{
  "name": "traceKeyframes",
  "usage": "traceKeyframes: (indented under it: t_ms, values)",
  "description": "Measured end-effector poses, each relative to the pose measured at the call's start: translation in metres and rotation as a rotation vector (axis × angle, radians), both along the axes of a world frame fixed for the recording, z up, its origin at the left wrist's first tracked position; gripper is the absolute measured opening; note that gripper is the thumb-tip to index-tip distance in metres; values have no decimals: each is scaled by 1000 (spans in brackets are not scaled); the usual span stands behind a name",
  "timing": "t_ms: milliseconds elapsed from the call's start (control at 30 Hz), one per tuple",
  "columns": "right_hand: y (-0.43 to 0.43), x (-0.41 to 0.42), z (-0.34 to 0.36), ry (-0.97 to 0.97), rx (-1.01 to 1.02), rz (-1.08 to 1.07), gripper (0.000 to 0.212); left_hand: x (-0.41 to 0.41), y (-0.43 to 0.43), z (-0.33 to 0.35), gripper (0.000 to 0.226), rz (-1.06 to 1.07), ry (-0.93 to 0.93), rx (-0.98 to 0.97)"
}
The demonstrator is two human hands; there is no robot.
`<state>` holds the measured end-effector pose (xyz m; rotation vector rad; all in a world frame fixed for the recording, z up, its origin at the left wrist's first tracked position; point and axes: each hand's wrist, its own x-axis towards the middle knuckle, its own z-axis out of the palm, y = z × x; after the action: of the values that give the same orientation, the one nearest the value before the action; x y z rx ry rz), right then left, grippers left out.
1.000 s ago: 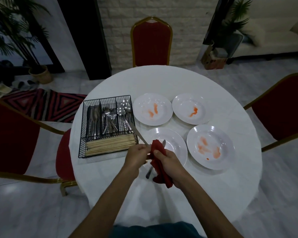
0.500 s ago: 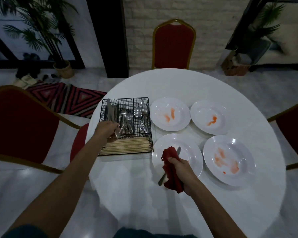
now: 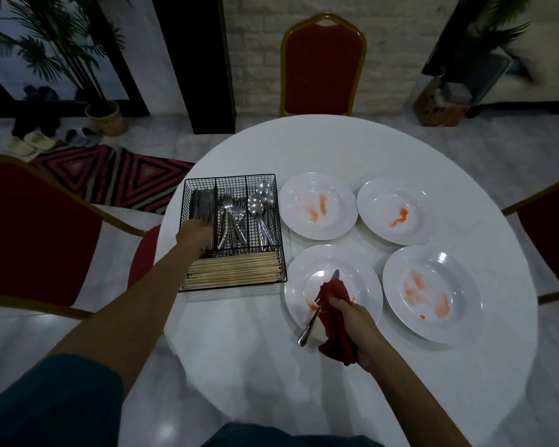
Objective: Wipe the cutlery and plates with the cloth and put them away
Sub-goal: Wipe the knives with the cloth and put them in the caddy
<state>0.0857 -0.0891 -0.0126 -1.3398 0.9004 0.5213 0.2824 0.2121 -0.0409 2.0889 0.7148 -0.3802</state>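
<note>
The crumpled red cloth [image 3: 336, 317] is gripped in the right hand [image 3: 357, 329], fingers curled round it, over the nearer left round white plate [image 3: 296, 279]. A silver table knife [image 3: 309, 329] runs beneath the cloth, its handle past the plate's rim. Three more smeared white plates [image 3: 433, 330] lie just beside it. The left hand [image 3: 194, 235] is in the knife compartment of the black wire cutlery basket [image 3: 229, 176]; its grasp cannot be told. All rests on the round white table [image 3: 336, 150].
</note>
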Motion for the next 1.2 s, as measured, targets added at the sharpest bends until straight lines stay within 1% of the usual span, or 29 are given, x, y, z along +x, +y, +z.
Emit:
traceKeyframes:
  t_ms: [67,100,200,267,333,400,467,567,667,733,833,867,933,967,1000,1100,1167,1200]
  values:
    - [-1,-2,-4,27,14,-32,28,-8,-14,7,38,-76,-53,106]
    - [-3,-3,-6,35,25,-50,29,-15,-24,12,38,-106,-94,116]
    - [-6,-6,-10,36,46,-91,32,-47,-62,16,31,-215,-230,55]
    - [-8,-9,-10,39,71,-139,34,-78,-94,12,24,-337,-246,8]
    - [-11,-11,-10,29,95,-199,34,-114,-126,4,21,-501,-207,-36]
    - [-14,-15,-9,19,85,-231,35,-146,-153,-5,24,-649,-123,-11]
    - [-18,-20,-10,17,70,-242,34,-164,-170,-15,29,-732,-58,128]
    - [-24,-29,-11,22,69,-256,33,-173,-182,-19,30,-849,-12,332]
    - [-29,-40,-11,0,98,-272,34,-175,-188,-17,24,-946,11,412]
    - [-31,-46,-11,-18,146,-304,40,-177,-188,-14,22,-968,36,426]
    - [-35,-50,-13,-39,214,-394,47,-175,-186,-10,15,-963,104,350]
    - [-36,-51,-15,-42,240,-433,52,-175,-184,-10,14,-949,137,278]
    - [-40,-51,-16,-88,303,-480,64,-175,-181,-8,23,-888,199,42]
    - [-43,-51,-15,-115,320,-489,65,-176,-180,-3,26,-840,208,-67]
    - [-46,-50,-14,-139,328,-496,63,-177,-179,3,27,-802,189,-131]
    - [-45,-49,-10,-215,269,-487,58,-183,-183,21,30,-757,113,-204]
    - [-34,-43,-4,-233,226,-435,52,-186,-191,34,29,-803,89,-179]
    - [-26,-40,0,-234,194,-375,47,-188,-195,42,27,-843,82,-157]
